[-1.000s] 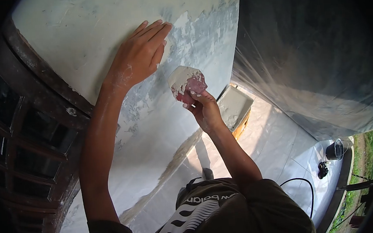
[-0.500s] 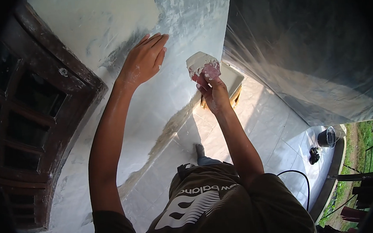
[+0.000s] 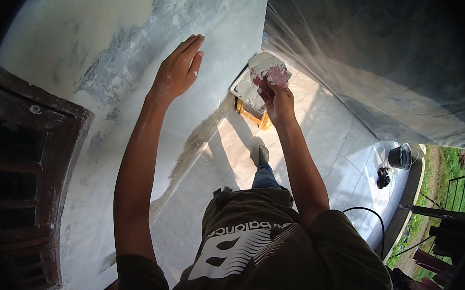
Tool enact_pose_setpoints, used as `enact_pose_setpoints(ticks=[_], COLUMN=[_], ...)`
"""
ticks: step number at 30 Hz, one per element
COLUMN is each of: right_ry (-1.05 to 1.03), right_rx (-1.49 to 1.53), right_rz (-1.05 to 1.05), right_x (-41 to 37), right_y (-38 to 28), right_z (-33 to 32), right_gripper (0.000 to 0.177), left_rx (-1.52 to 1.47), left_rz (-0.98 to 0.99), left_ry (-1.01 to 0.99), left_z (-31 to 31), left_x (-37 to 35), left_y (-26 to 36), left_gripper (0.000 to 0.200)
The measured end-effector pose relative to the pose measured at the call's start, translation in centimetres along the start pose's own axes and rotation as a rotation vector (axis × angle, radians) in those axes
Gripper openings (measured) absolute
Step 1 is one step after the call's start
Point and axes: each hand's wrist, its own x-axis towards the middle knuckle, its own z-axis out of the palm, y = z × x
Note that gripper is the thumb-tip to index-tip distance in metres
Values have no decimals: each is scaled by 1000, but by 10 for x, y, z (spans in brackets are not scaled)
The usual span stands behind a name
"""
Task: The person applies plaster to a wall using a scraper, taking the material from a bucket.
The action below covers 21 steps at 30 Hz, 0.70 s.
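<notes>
My right hand [image 3: 279, 103] grips a reddish putty spreader [image 3: 260, 84], its upper end coated in thick white putty. Beyond it, partly hidden by the spreader and hand, sits a pale tray [image 3: 247, 93] smeared with putty. My left hand [image 3: 176, 71] is raised at the wall [image 3: 203, 109], fingers stretched out together and thumb apart, holding nothing. White smudges mark its thumb and wrist. Grey and white patches cover the wall around and above that hand.
An orange stool [image 3: 264, 122] stands under the tray on the tiled floor [image 3: 328, 133]. To the left is a dark wooden window frame [image 3: 52, 114]. A translucent plastic sheet [image 3: 367, 65] hangs at right. Farther right are a black bucket [image 3: 400, 157] and a cable [image 3: 375, 216].
The view has shifted and one foot shows farther forward. The spreader has moved right and slightly up, closer over the tray, which shows more. My left hand stays raised and outstretched.
</notes>
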Motion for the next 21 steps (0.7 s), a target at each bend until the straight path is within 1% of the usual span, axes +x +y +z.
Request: enact_pose_setpoints(ticks=[2, 4, 6, 8, 10, 12, 16, 18, 19, 21], right_ry=[28, 55, 99, 106, 119, 128, 168, 150, 158, 174], right_rx=[-24, -49, -162, -171, -181, -274, -342, -452, -451, -563], right_rz=[21, 41, 58, 51, 50, 80, 156, 195, 214, 196], right_x=[26, 51, 75, 99, 122, 140, 179, 194, 204, 219], right_y=[-5, -11, -16, -20, -21, -21, 4, 16, 25, 50], right_z=[-17, -33, -46, -58, -72, -85, -122, -135, -145, -161], right_gripper=[14, 14, 16, 17, 18, 28, 29, 30, 30, 30], left_rx=[-57, -79, -97, -181, -200, -218, -279, -307, -314, -325], left_rz=[-55, -63, -72, -108, -136, -173, -257, -300, -321, -355], left_ry=[-34, -46, -59, -71, -88, -105, -131, -153, -158, -178], left_z=[27, 57, 87, 114, 146, 174, 216, 237, 246, 260], left_x=[16, 34, 51, 66, 77, 79, 71, 64, 63, 51], left_y=[-1, -5, -12, -15, -18, -22, -36, -43, -47, -56], left_gripper=[37, 38, 38, 38, 38, 38, 39, 40, 40, 40])
